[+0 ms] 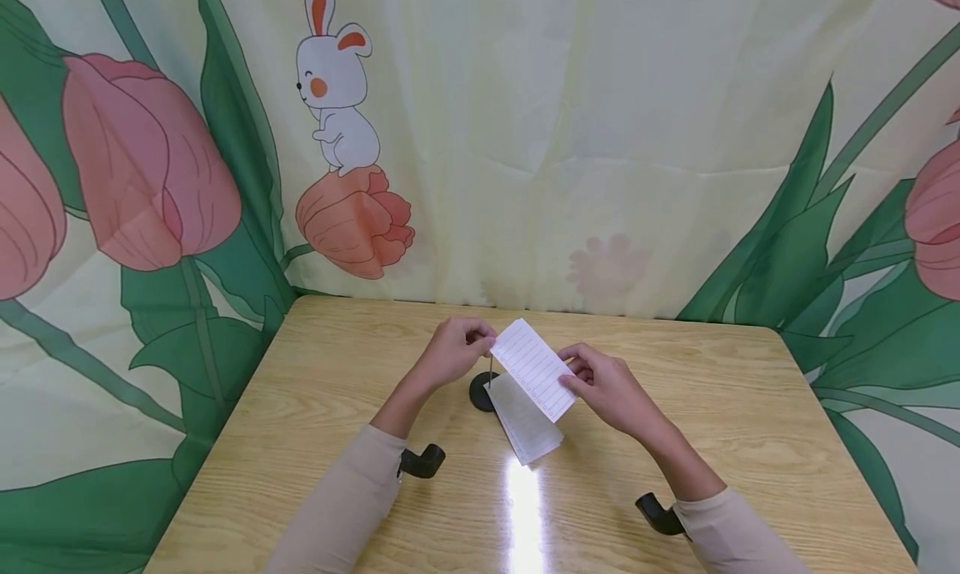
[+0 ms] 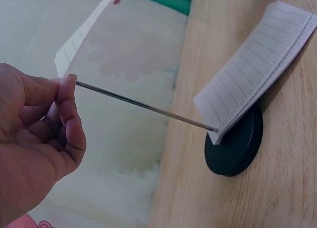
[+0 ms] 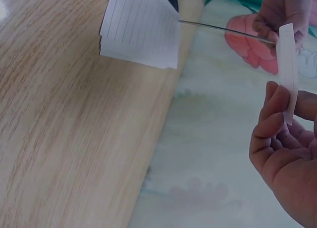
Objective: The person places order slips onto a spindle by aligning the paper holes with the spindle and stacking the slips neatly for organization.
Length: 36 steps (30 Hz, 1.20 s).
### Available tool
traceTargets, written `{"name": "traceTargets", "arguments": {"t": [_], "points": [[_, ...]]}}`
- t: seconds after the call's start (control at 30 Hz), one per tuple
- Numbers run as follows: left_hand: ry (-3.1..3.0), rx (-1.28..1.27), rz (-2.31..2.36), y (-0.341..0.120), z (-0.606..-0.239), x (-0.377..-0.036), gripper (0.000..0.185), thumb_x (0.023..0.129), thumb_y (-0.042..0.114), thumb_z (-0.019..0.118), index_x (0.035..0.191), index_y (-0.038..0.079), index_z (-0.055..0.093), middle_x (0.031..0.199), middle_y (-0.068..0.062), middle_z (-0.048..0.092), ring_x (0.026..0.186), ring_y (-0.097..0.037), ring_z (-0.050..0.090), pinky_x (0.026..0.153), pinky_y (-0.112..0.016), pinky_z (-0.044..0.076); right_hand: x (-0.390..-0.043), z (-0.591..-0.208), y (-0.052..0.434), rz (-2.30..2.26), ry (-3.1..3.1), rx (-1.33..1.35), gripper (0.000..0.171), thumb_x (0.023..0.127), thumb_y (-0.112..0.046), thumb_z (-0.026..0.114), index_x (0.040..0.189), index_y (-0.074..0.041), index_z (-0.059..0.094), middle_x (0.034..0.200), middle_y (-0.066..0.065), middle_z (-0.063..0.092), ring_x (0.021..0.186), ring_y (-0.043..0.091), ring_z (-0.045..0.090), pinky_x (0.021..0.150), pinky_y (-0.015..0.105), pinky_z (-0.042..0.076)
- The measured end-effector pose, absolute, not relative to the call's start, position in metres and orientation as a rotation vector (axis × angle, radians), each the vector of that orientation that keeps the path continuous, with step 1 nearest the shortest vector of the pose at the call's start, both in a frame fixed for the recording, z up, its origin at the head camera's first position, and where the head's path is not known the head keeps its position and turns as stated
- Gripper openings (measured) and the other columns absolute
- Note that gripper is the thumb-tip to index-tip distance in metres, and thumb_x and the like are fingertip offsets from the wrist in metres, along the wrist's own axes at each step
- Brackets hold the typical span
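A lined paper slip (image 1: pixel 534 367) is held up at a slant between both hands. My left hand (image 1: pixel 453 351) pinches its upper left corner, right at the top end of a thin metal spike (image 2: pixel 143 105). At the opposite end, my right hand (image 1: pixel 609 388) pinches the slip's lower right edge between thumb and fingers. The spike rises from a round black base (image 2: pixel 233 154) on the table. Several lined slips (image 2: pixel 252 65) are stuck on the spike low down, fanned out over the base and leaning toward the person. The spike's tip is hidden by the left fingertips.
The wooden table (image 1: pixel 360 357) has a bright light reflection (image 1: pixel 525 516) near its front. Behind it hangs a curtain (image 1: pixel 637 141) printed with tulips and a rabbit. Black wrist cameras (image 1: pixel 423 461) sit on both sleeved forearms.
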State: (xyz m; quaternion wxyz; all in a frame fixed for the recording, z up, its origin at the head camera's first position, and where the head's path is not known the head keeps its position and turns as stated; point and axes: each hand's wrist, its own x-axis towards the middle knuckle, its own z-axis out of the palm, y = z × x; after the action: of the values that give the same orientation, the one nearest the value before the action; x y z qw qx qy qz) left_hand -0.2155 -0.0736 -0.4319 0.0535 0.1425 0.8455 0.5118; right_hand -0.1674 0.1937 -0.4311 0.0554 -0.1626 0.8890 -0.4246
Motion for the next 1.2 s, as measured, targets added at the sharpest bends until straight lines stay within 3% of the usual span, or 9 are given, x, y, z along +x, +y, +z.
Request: {"name": "traceTargets", "arguments": {"t": [0.17, 0.27, 0.37, 0.6, 0.97, 1.2], "points": [[2.55, 0.419, 1.573, -0.074, -0.436, -0.216, 0.01, 0.1, 0.004, 0.065, 0.099, 0.003, 0.075, 0.09, -0.011, 0.07, 0.082, -0.03, 0.064, 0.064, -0.026, 0.045, -0.168, -0.432, 0.193, -1.274, 2.703, -0.496, 0.028, 0.098, -0.006, 0.07, 0.124, 0.0, 0.064, 0.099, 0.008, 0.073, 0.087, 0.016, 0.069, 0.07, 0.027, 0.056], [2.548, 0.409, 1.576, -0.074, -0.437, -0.216, 0.01, 0.1, 0.004, 0.065, 0.099, 0.003, 0.075, 0.09, -0.011, 0.07, 0.082, -0.029, 0.064, 0.064, -0.025, 0.044, -0.168, -0.433, 0.193, -1.256, 2.71, -0.498, 0.028, 0.097, -0.005, 0.07, 0.124, 0.001, 0.064, 0.099, 0.008, 0.073, 0.087, 0.016, 0.068, 0.069, 0.026, 0.056], [2.553, 0.403, 1.572, -0.075, -0.438, -0.216, 0.01, 0.1, 0.005, 0.065, 0.099, 0.004, 0.075, 0.09, -0.01, 0.07, 0.079, -0.019, 0.061, 0.064, -0.026, 0.045, -0.169, -0.434, 0.193, -1.243, 2.711, -0.494, 0.028, 0.097, -0.005, 0.07, 0.124, 0.001, 0.064, 0.099, 0.009, 0.073, 0.087, 0.016, 0.068, 0.069, 0.026, 0.056], [2.536, 0.424, 1.588, -0.076, -0.44, -0.215, 0.011, 0.101, 0.005, 0.064, 0.1, 0.004, 0.075, 0.091, -0.011, 0.071, 0.084, -0.031, 0.064, 0.064, -0.026, 0.044, -0.169, -0.438, 0.193, -1.234, 2.724, -0.503, 0.028, 0.097, -0.005, 0.07, 0.124, 0.0, 0.064, 0.098, 0.007, 0.073, 0.086, 0.015, 0.067, 0.069, 0.026, 0.056], [2.551, 0.458, 1.572, -0.076, -0.442, -0.214, 0.01, 0.101, 0.004, 0.064, 0.099, 0.002, 0.074, 0.097, -0.024, 0.071, 0.076, -0.016, 0.06, 0.062, -0.023, 0.043, -0.169, -0.443, 0.192, -1.238, 2.733, -0.51, 0.026, 0.097, -0.003, 0.07, 0.122, 0.0, 0.065, 0.096, 0.007, 0.073, 0.084, 0.014, 0.067, 0.068, 0.025, 0.055], [2.558, 0.463, 1.578, -0.074, -0.445, -0.215, 0.01, 0.1, 0.003, 0.064, 0.098, 0.002, 0.074, 0.091, -0.016, 0.071, 0.076, -0.015, 0.06, 0.061, -0.022, 0.044, -0.167, -0.445, 0.191, -1.239, 2.742, -0.5, 0.026, 0.096, -0.003, 0.071, 0.121, -0.001, 0.065, 0.095, 0.007, 0.073, 0.083, 0.014, 0.067, 0.069, 0.025, 0.056]]}}
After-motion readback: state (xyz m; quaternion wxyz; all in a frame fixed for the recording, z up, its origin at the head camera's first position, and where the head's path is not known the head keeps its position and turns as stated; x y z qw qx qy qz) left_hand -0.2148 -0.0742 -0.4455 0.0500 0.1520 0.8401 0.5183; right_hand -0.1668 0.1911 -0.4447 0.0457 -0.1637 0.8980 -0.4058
